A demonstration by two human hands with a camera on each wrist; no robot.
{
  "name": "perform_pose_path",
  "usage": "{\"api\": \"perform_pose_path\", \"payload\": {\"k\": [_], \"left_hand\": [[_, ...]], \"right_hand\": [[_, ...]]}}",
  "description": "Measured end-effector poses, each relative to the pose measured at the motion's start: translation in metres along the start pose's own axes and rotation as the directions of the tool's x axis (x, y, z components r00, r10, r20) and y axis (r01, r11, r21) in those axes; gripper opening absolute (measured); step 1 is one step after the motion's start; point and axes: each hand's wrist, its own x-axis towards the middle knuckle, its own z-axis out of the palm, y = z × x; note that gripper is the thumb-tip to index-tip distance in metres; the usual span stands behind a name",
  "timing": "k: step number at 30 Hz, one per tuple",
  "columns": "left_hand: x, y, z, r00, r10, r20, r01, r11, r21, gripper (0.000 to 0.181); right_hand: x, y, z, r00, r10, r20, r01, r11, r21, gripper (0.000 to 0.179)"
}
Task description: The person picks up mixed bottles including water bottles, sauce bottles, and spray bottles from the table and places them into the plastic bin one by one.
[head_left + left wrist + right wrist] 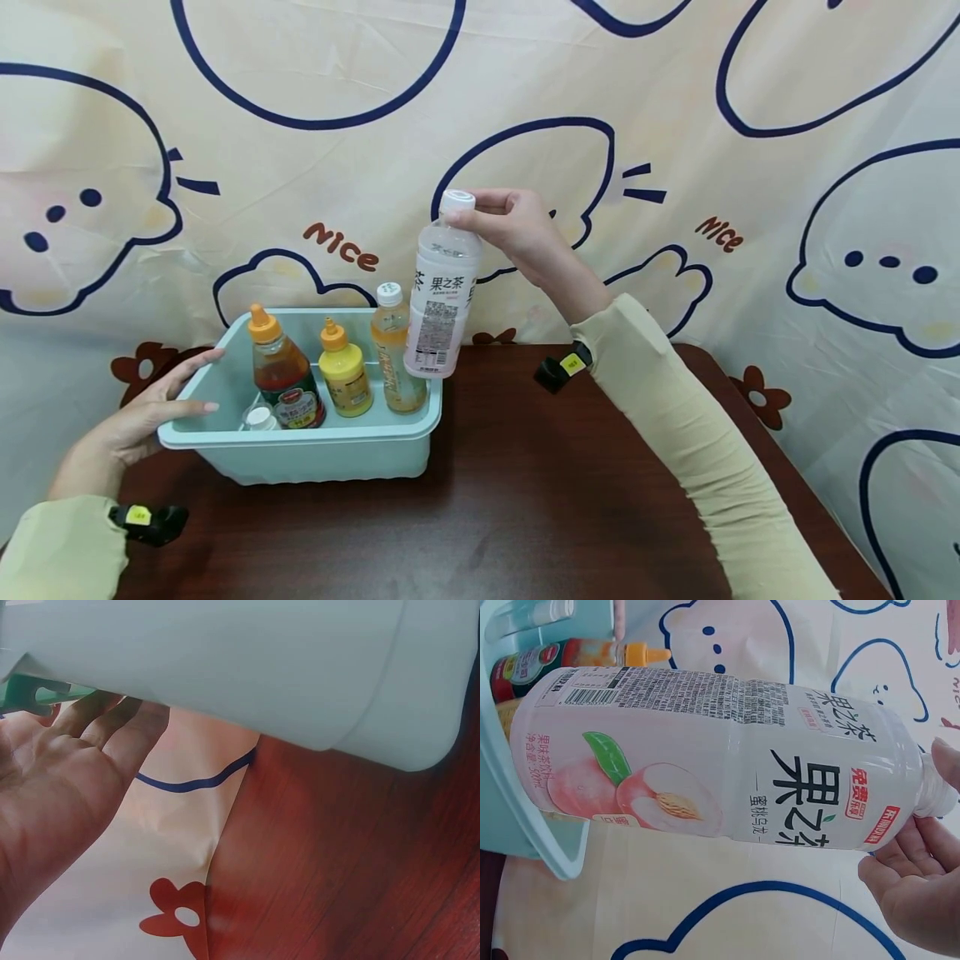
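Observation:
My right hand (517,229) pinches a peach tea bottle (444,296) by the neck, just under its white cap. The bottle hangs slightly tilted over the right end of a light blue plastic bin (315,450), its base overlapping the rim in the head view. A peach picture and a pink-white label show on the bottle (705,757) in the right wrist view. At the bin's left end, my left hand (153,412) grips the rim, thumb along the top. From below, the left wrist view shows this hand (75,765) with its fingertips hidden behind the bin wall (247,667).
Inside the bin stand an orange-capped sauce bottle (288,375), a yellow squeeze bottle (347,375), a white-capped drink bottle (393,358) and a low white-capped container (261,418). Below is a dark brown table (510,500), with a cartoon-print cloth (360,183) behind it.

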Motion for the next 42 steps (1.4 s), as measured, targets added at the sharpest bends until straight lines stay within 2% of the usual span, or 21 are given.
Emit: {"api": "perform_pose_path", "payload": {"k": [13,21,31,42], "left_hand": [[-0.001,0.000,-0.001,1.000,-0.005,0.001,0.005,1.000,0.016,0.068],[0.000,0.000,-0.001,1.000,-0.004,-0.003,0.004,1.000,0.010,0.068],[0.000,0.000,-0.002,1.000,-0.018,-0.005,0.018,1.000,0.009,0.068],[0.000,-0.001,-0.001,1.000,-0.011,0.008,0.011,1.000,-0.002,0.068]], "right_hand": [[0.003,0.003,0.022,0.999,0.005,0.052,-0.004,1.000,-0.010,0.040],[0.005,0.008,0.033,0.999,0.011,0.048,-0.009,0.999,-0.040,0.041],[0.004,0.023,0.045,0.997,0.028,0.076,-0.026,0.999,-0.035,0.037],[0.001,0.041,0.054,0.990,0.110,0.084,-0.103,0.991,-0.084,0.040]]}}
